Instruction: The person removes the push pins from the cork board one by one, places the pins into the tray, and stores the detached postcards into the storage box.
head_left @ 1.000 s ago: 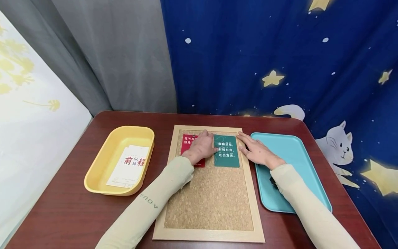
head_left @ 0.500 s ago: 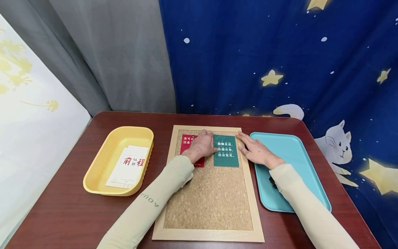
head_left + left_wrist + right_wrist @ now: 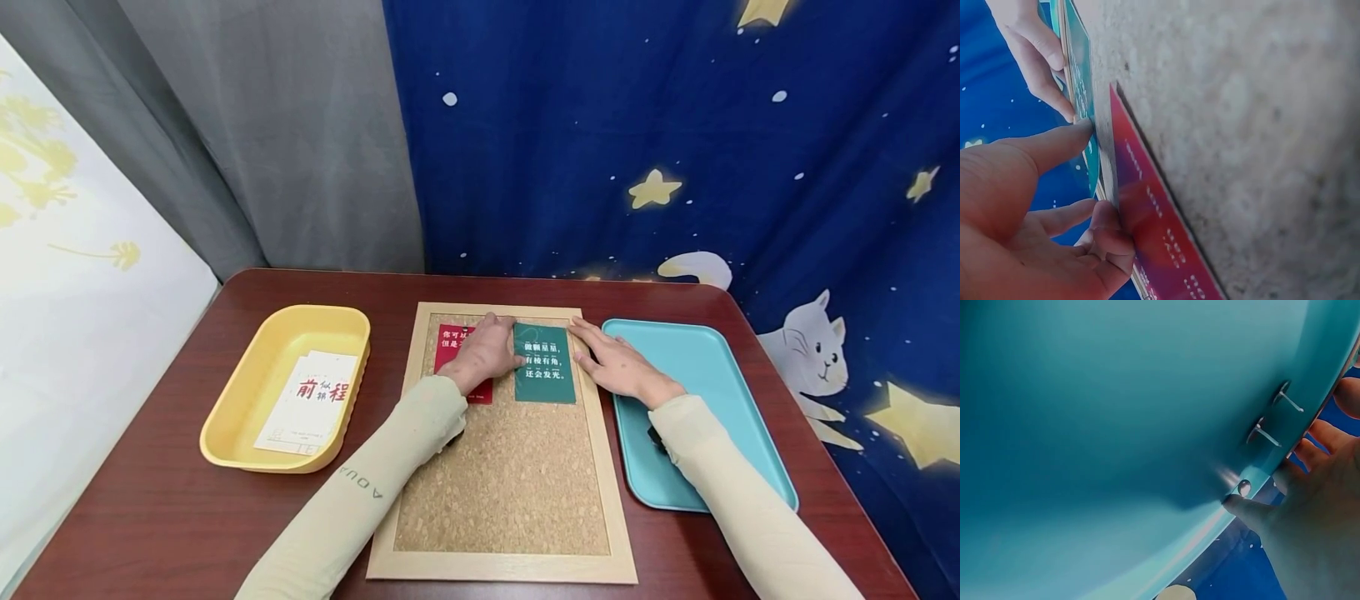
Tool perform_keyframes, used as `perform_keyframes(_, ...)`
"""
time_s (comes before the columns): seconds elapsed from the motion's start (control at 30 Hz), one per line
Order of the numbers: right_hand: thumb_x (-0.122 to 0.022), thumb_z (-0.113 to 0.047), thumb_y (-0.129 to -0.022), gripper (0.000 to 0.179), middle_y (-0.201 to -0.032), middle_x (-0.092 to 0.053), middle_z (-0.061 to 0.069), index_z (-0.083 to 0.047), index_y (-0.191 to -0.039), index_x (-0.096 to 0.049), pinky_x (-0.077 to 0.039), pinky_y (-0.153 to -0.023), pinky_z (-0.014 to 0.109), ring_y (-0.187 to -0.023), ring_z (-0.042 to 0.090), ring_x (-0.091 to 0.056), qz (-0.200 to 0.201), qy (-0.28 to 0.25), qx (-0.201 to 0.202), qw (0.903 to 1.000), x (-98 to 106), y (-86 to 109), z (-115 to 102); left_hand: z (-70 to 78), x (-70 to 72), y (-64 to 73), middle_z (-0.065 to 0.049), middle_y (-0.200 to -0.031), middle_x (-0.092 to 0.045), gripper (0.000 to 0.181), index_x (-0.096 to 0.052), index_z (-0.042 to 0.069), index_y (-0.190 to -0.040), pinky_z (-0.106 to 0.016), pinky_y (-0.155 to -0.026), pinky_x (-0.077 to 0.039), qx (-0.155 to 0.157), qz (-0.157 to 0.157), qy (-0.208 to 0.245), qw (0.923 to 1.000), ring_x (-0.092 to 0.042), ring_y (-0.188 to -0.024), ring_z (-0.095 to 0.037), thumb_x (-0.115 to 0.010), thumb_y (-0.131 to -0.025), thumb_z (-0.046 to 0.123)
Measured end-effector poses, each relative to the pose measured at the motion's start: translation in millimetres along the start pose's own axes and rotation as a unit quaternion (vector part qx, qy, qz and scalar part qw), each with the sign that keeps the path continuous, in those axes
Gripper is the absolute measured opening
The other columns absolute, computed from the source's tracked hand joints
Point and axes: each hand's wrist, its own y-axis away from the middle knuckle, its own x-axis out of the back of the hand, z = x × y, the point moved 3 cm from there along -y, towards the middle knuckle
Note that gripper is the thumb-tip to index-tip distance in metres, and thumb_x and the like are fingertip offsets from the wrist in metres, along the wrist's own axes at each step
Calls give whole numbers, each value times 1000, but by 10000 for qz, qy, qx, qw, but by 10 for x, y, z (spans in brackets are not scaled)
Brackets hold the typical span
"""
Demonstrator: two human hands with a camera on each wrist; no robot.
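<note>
A dark green card [image 3: 545, 390] with white lettering lies at the upper right of the wood-framed cork board [image 3: 501, 483]. Left of it is a red card [image 3: 448, 353], partly hidden under my left hand [image 3: 487, 354]. That hand's thumb touches the green card's left edge. In the left wrist view its other fingers are loosely bent, fingertips right at the red card [image 3: 1154, 212]. My right hand [image 3: 618, 364] lies over the board's right frame, fingers extended toward the green card's right edge. Both hands appear to hold nothing between their fingers.
A yellow basket [image 3: 231, 408] on the left contains white cards [image 3: 307, 408]. The blue-green tray [image 3: 723, 392] stands right of the board, under my right forearm. In the right wrist view, thumbtacks [image 3: 1266, 434] with points up lie near its rim.
Both hands stay in place over the board, and the cards have not moved on it. Only the head view shifts very slightly.
</note>
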Motion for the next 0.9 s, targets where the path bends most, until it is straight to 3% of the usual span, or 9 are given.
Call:
perform_keyframes(0.27, -40, -40, -113, 61, -178, -10, 6, -21, -168, -21, -9, -127, 71, -162, 39, -18, -15, -6, -28, 10000, -30, -13, 3, 12, -7, 10, -13, -135, -53, 76, -47, 13, -151, -41, -102, -55, -36, 302, 324, 9990, -55, -118, -26, -86, -87, 29)
perform_keyframes(0.67, -39, -41, -113, 63, -178, -8, 5, -20, -168, -18, -6, -128, 69, -162, 38, -18, -100, -60, -43, 9999, -10, -24, -6, 26, 12, 11, -11, -130, -56, 74, -42, 9, -144, -39, -108, -51, -157, 607, 806, 9948, -55, -117, -24, -86, -85, 16)
perform_keyframes(0.77, -39, -41, -113, 63, -178, -7, 3, -18, -168, -19, -7, -128, 69, -163, 37, -17, -98, -32, -23, 9999, -3, -25, 3, 33, 15, 14, -10, -125, -58, 73, -40, 11, -143, -39, -103, -53, -254, 713, 1091, 9911, -57, -113, -24, -84, -85, 12)
perform_keyframes(0.9, -39, -41, -113, 64, -178, -7, 4, -16, -168, -19, -9, -128, 70, -163, 37, -16, -121, -12, -51, 9999, 0, -23, 0, 51, 17, 44, -8, -113, -64, 71, -35, 16, -140, -36, -83, -54, -384, 790, 1580, 9835, -61, -94, -23, -81, -86, 7)
